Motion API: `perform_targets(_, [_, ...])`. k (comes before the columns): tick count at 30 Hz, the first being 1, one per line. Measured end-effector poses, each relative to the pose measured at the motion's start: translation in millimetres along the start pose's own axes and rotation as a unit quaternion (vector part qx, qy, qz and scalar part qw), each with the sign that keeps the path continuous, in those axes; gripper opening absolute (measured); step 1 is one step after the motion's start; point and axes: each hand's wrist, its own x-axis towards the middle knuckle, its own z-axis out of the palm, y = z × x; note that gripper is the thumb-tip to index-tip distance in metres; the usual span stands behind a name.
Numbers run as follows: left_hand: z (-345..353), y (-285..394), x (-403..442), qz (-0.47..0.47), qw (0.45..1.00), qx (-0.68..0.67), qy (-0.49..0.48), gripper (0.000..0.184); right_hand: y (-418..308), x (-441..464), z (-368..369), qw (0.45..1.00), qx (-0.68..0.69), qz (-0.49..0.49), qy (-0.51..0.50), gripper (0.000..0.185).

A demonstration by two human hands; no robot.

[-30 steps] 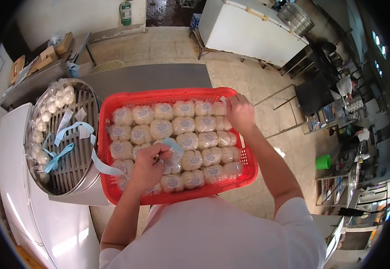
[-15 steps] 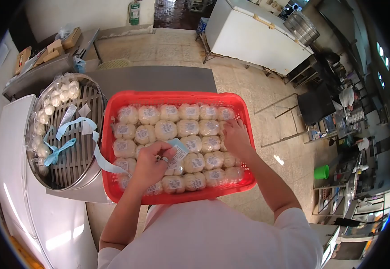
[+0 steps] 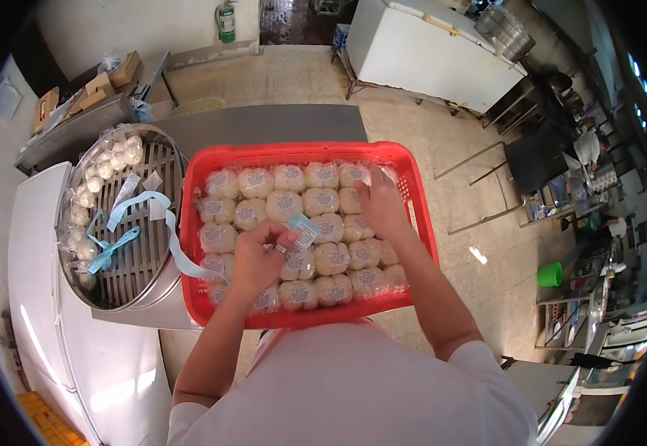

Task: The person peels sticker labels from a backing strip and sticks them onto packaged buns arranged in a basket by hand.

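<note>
My left hand (image 3: 258, 262) is closed, thumb and fingers pinching a strip of printed labels (image 3: 305, 232) on light blue backing; a ring shows on one finger. The long tail of label backing (image 3: 182, 260) loops leftward from behind the hand. My right hand (image 3: 383, 204) reaches over the top right corner of a red plastic basket (image 3: 312, 321), its bent fingers on a clear-wrapped bun pack (image 3: 387, 172) there, partly hidden. Rows of wrapped white buns (image 3: 285, 204) fill the basket, most bearing a white printed label.
A round metal steamer (image 3: 145, 245) left of the basket holds wrapped buns (image 3: 94, 183) along its rim, a blue ribbon-like strip (image 3: 112, 250) and paper scraps. Beneath lies a grey table (image 3: 264, 123). A white chest freezer (image 3: 427, 56) and a green bucket (image 3: 550, 274) stand beyond.
My right hand has moved up and slightly left, from the basket's right side to the pack in its top right corner. My left hand still pinches the label strip. The whole view has shifted slightly.
</note>
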Motion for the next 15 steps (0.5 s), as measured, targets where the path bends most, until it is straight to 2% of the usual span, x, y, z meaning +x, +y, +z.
perform_targets(2, [-1.3,-1.4,0.0,-0.002,1.0,-0.009,0.002,0.018,68.8,15.4,29.1,0.992,-0.111,-0.055,-0.029,0.048])
perform_targets(3, [-2.6,-0.4,-0.1,-0.008,1.0,-0.017,-0.001,0.018,62.8,21.5,27.2,0.982,-0.164,-0.084,-0.044,0.049])
perform_targets(6, [-4.9,0.9,0.2,-0.031,0.999,-0.04,-0.001,0.019,34.0,16.3,8.9,0.998,-0.055,-0.012,0.021,0.044])
perform_targets(8, [-6.1,1.7,1.5,-0.038,0.998,-0.057,0.002,0.019,-12.1,-6.2,-7.4,0.995,0.093,-0.016,0.006,0.035])
perform_targets(11, [-5.0,-1.1,4.0,-0.051,0.996,-0.074,0.004,0.017,-85.9,-48.1,-26.6,0.955,0.285,-0.055,-0.057,0.026])
perform_targets(13, [-3.9,-3.8,5.0,-0.047,0.995,-0.086,0.001,0.016,-115.6,-63.8,-22.4,0.962,0.189,-0.198,0.015,0.028])
perform_targets(15, [-3.4,-7.7,6.5,-0.039,0.993,-0.113,-0.018,0.015,-119.5,-65.7,-13.0,0.966,0.169,-0.193,-0.005,0.028])
